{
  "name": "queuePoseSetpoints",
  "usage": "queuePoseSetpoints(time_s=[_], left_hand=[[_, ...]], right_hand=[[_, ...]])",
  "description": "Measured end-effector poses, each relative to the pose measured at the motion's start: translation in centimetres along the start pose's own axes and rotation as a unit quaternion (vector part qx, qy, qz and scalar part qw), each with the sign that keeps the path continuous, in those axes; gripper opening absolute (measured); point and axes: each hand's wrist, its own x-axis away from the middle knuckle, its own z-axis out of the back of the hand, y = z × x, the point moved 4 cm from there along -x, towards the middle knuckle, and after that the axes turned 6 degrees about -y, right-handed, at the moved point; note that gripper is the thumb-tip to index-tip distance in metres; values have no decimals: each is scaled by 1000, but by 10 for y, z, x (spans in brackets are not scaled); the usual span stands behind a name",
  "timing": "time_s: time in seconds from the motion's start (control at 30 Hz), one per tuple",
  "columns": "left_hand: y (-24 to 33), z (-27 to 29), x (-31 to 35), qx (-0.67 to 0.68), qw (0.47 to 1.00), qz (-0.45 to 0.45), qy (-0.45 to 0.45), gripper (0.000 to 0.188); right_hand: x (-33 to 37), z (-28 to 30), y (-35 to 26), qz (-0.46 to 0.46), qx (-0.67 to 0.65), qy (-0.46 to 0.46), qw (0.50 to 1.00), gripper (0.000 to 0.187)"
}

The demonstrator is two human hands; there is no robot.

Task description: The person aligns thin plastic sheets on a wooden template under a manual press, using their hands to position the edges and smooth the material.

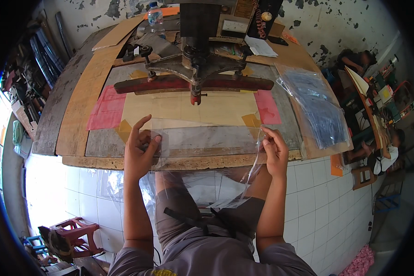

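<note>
Between my two hands hangs a clear plastic sheet (pixel 202 138), its lower part drooping past the table's front edge over my lap. My left hand (pixel 140 152) grips its left side between thumb and curled fingers, with the index finger pointing up. At the sheet's upper right corner, my right hand (pixel 275 152) pinches the edge between thumb and fingers. Just beyond lies a cream board (pixel 179 106) with pink pieces (pixel 106 109) at its ends and brown tape at its near corners. Above it is a press head with a long dark red bar (pixel 170 86).
A stack of clear plastic pieces (pixel 315 110) lies on cardboard at the table's right. A water bottle (pixel 155 16) stands at the back. A red plastic stool (pixel 78 234) is on the floor at lower left. Other people (pixel 386 152) sit at the far right.
</note>
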Motion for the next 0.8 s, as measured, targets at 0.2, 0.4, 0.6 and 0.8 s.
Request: queuePoseSetpoints(time_s=[0.2,0.4,0.6,0.8], left_hand=[[2,0,0,-1,1000,3,0,60],[2,0,0,-5,1000,-1,0,60],[1,0,0,-8,1000,0,0,60],[1,0,0,-8,1000,-2,1,60]], right_hand=[[1,0,0,-15,-12,8,1000,34],[1,1,0,-19,-7,10,1000,33],[-1,-1,-3,0,16,9,1000,33],[-1,-1,-3,-1,15,14,1000,31]])
